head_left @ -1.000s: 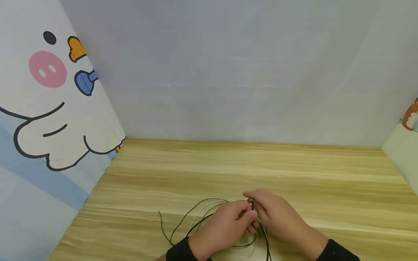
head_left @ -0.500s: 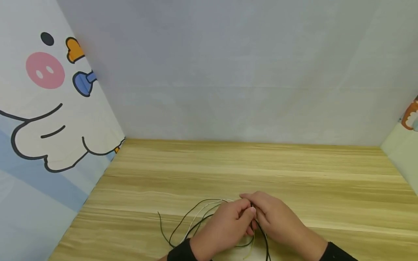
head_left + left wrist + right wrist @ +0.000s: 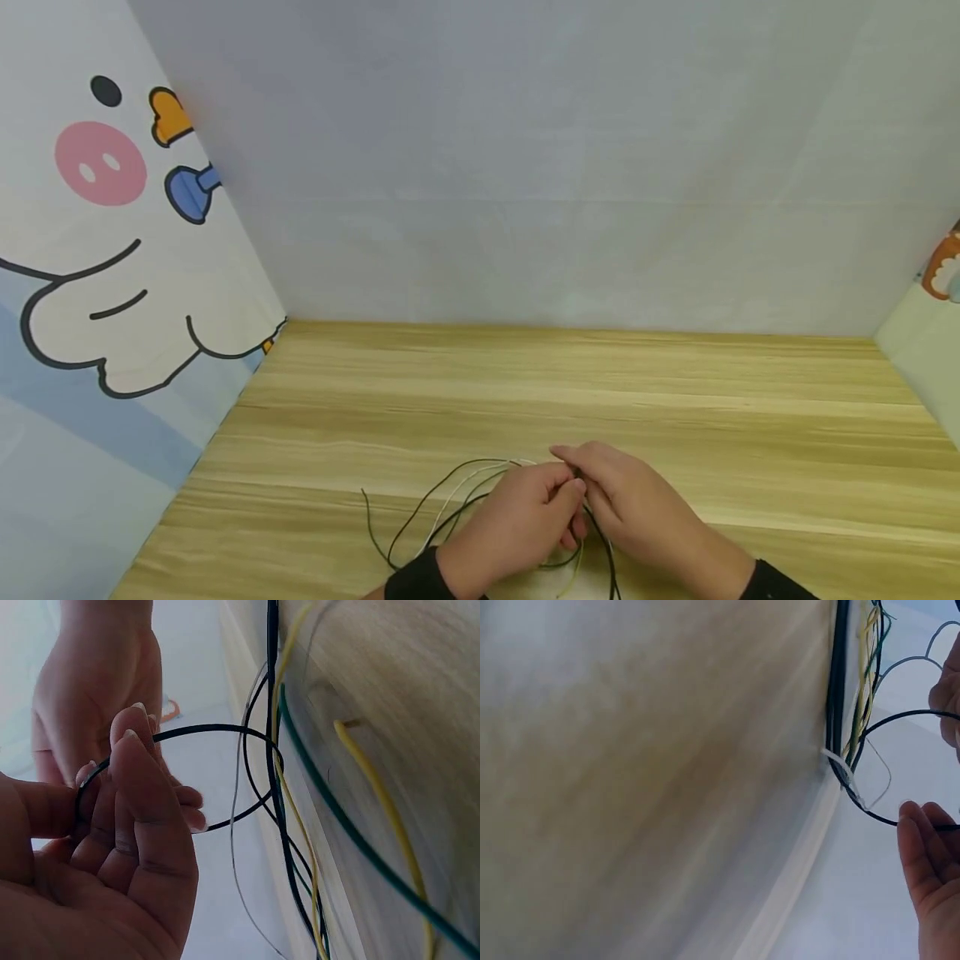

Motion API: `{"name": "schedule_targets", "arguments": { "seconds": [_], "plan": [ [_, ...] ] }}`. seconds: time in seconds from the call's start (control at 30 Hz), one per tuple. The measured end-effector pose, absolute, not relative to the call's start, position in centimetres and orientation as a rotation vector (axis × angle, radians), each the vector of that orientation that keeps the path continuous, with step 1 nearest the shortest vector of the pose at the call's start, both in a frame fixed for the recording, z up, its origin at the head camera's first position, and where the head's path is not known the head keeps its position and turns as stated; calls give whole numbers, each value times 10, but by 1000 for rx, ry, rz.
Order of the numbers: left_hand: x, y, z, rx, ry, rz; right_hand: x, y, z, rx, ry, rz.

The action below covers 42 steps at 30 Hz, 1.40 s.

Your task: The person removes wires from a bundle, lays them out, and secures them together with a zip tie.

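Note:
My left hand point(image 3: 517, 512) and right hand point(image 3: 637, 500) meet low in the head view, right of centre. Between them a thin black cord point(image 3: 217, 727) bends into a loop, clearest in the left wrist view. The left hand pinches this cord with thumb and fingers. On its other side, the right hand point(image 3: 937, 881) grips the same cord with its fingertips, as the right wrist view shows. The exact crossing of the cord behind the fingers is hidden. A green cord point(image 3: 345, 810) and a yellow cord point(image 3: 382, 795) hang near the loop.
More black, white and green cords curve over the wooden table point(image 3: 600, 375) left of the hands; one dark green end point(image 3: 369, 521) sticks out farthest. A grey backdrop point(image 3: 562, 167) rises behind, with a cartoon-printed panel point(image 3: 150, 275) on the left.
Both hands stay together on the cord. The right hand has shifted slightly left and down, closer against the left fingers, and the cord between them is more covered.

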<state>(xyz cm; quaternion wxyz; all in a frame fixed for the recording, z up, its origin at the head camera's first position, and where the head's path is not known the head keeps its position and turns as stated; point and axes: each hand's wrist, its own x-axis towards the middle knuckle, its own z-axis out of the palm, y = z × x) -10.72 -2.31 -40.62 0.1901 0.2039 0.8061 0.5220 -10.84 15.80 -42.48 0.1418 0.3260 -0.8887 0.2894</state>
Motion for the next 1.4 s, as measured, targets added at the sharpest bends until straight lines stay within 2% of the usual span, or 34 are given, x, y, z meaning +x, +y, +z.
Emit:
{"name": "schedule_targets", "arguments": {
  "seconds": [0.23,0.57,0.8,1.0,1.2,1.4],
  "plan": [
    [-110,-22,-409,611,2368,1389,-104,159,-421,932,-2599,1013],
    [-115,-16,-414,585,2316,1487,-109,161,-420,900,-2303,804],
    [-117,-15,-417,719,2380,1477,-111,160,-415,912,-2140,797],
    [-118,-15,-414,893,2584,1397,-105,161,-410,843,-2243,906],
    [-119,-18,-414,903,2535,1490,-102,161,-406,734,-2364,934],
    [-119,-18,-412,893,2516,1500,-102,159,-408,811,-2183,892]
  ]
}}
